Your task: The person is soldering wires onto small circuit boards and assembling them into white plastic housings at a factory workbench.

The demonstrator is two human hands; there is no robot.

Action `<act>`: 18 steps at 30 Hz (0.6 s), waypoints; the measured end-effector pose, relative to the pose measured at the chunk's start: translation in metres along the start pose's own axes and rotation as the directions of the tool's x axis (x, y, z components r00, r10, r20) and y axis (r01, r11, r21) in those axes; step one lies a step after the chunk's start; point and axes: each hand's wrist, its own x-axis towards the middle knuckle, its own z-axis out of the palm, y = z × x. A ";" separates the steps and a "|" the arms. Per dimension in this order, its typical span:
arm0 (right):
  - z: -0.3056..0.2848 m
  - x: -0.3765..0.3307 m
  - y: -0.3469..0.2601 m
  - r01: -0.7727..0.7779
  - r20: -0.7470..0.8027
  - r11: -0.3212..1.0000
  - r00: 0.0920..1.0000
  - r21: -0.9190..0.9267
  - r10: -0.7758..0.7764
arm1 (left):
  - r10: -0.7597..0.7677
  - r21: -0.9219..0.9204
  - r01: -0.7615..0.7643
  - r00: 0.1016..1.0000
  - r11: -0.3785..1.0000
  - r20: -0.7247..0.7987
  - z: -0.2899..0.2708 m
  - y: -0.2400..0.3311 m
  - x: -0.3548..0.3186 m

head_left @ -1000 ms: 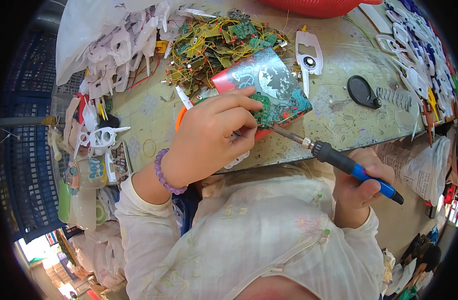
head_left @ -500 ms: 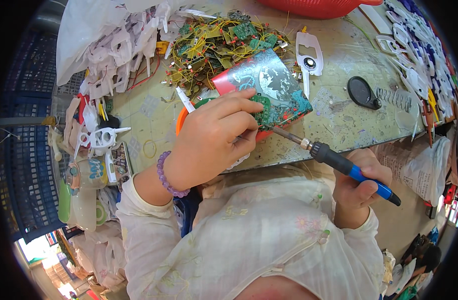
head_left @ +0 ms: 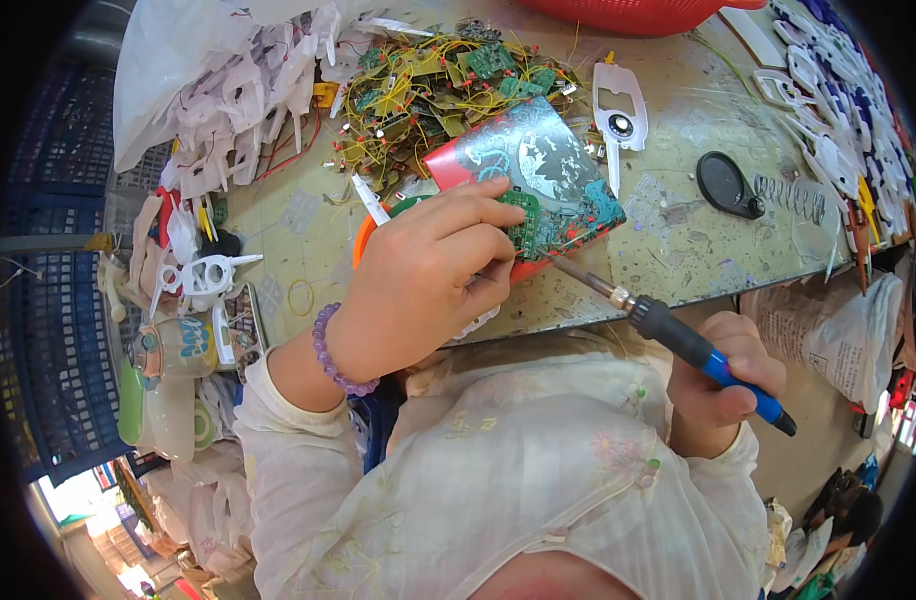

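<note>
The left hand (head_left: 418,290) lies with bent fingers on a small green circuit board (head_left: 523,222), pressing it down on a red and blue tin (head_left: 538,170) near the front edge of the table (head_left: 678,250). The right hand (head_left: 723,385) has its grip shut tight around the blue and black handle of a soldering iron (head_left: 678,340). The iron's metal tip reaches the tin's edge, just beside the left fingers. A pile of green boards with yellow wires (head_left: 428,90) sits behind the tin.

Your single head camera looks steeply down, close over your chest and forearms, facing the cluttered surface (head_left: 668,250) ahead.
</note>
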 end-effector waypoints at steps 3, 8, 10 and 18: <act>-0.011 -0.003 0.003 -0.010 -0.055 0.999 0.998 -0.045 0.008 | 0.000 0.002 0.000 1.000 1.000 -0.005 0.001 0.001 0.000; -0.051 0.013 0.013 -0.010 -0.442 0.870 0.864 -0.494 -0.241 | 0.006 -0.020 -0.006 1.000 1.000 0.003 -0.001 0.001 0.005; -0.096 0.037 0.015 -0.033 -0.596 0.922 0.772 -0.385 -0.221 | -0.026 -0.032 0.027 1.000 0.999 0.007 -0.003 0.000 0.001; -0.162 0.102 0.000 -0.340 -0.757 0.880 0.652 -0.330 -0.032 | 0.091 0.110 -0.096 0.995 0.989 0.046 -0.010 0.002 0.008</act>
